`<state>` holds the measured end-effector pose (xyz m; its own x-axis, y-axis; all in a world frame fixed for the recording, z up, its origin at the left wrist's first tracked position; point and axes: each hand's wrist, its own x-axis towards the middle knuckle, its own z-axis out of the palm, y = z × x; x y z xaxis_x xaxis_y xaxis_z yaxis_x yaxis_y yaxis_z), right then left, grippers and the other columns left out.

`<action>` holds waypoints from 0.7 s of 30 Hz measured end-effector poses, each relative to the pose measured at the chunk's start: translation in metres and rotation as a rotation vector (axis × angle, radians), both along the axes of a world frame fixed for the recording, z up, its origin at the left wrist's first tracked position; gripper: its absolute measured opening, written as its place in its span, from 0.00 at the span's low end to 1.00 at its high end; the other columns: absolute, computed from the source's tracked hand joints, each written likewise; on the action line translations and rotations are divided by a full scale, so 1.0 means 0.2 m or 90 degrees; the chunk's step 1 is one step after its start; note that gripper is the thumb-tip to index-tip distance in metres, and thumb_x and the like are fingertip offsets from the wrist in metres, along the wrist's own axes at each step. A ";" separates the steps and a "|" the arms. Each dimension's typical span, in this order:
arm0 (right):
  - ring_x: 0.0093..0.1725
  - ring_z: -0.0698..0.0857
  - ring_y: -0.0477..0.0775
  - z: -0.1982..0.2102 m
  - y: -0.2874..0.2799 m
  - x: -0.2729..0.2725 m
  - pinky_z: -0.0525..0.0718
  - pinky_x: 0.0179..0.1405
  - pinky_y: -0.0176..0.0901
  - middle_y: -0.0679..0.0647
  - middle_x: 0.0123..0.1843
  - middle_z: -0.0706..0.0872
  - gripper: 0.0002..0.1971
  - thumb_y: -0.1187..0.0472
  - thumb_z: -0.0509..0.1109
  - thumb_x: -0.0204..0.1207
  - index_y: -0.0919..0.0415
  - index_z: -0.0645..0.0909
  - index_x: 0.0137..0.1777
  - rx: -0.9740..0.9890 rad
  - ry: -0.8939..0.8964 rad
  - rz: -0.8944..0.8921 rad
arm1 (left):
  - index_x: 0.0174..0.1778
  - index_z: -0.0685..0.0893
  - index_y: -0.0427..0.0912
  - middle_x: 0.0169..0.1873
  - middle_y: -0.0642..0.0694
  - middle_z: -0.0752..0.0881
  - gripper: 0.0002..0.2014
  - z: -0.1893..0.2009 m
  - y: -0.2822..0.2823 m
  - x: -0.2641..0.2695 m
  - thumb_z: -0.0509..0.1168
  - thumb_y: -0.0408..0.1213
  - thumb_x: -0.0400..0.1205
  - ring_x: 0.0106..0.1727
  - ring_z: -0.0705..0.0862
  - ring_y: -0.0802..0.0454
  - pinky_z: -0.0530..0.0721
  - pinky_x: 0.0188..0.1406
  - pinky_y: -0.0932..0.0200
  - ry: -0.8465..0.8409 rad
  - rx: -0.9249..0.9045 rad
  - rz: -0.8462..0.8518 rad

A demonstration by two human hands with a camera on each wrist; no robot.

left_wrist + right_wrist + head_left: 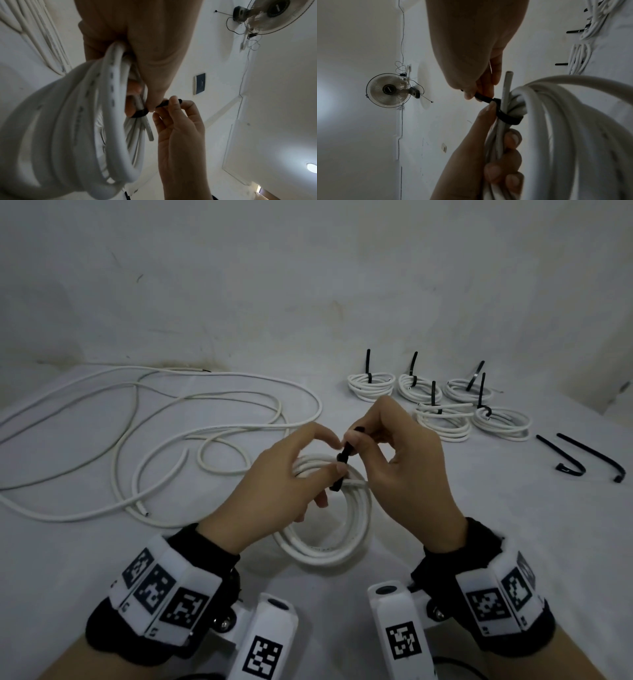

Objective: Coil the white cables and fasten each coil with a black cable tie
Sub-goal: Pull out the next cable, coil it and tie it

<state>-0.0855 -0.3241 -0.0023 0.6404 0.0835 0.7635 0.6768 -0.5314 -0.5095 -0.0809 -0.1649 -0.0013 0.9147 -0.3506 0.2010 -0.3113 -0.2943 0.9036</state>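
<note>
Frame centre: my left hand (291, 474) grips the springy coiled white cable (329, 529) (light, stiff-jacketed); my right hand (394, 460) pinches the flexible black cable tie (343, 460) by its tail.

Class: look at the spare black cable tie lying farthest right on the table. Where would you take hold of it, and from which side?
Probably pinch the spare black cable tie mid-way along its long straight strap, coming from above. The strap lies flat and clear of the fastened coils; its near end bends into a hook, harder to pinch.
</note>
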 end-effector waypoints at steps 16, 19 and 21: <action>0.36 0.87 0.49 0.01 0.00 0.02 0.85 0.40 0.43 0.54 0.36 0.86 0.08 0.65 0.69 0.76 0.55 0.74 0.38 0.167 0.044 0.053 | 0.47 0.81 0.47 0.19 0.60 0.80 0.03 0.00 0.00 0.00 0.63 0.39 0.83 0.19 0.74 0.63 0.75 0.19 0.64 -0.025 -0.019 -0.090; 0.44 0.87 0.50 -0.01 0.01 0.05 0.85 0.45 0.40 0.47 0.41 0.86 0.02 0.58 0.69 0.79 0.51 0.78 0.46 0.122 0.123 0.085 | 0.47 0.82 0.45 0.19 0.55 0.77 0.04 -0.02 0.01 0.02 0.62 0.35 0.84 0.19 0.72 0.60 0.73 0.18 0.63 0.015 -0.122 -0.040; 0.44 0.88 0.49 -0.03 -0.01 0.05 0.85 0.44 0.40 0.50 0.43 0.88 0.13 0.46 0.63 0.80 0.54 0.80 0.54 0.119 0.286 0.094 | 0.51 0.82 0.42 0.21 0.49 0.76 0.07 -0.03 0.01 0.04 0.58 0.36 0.86 0.19 0.70 0.57 0.71 0.18 0.63 0.053 -0.185 -0.034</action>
<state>-0.0761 -0.3253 -0.0082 0.9009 0.0860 0.4254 0.4295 -0.3178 -0.8453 -0.0734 -0.1637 -0.0064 0.9143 -0.3366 0.2253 -0.2411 -0.0051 0.9705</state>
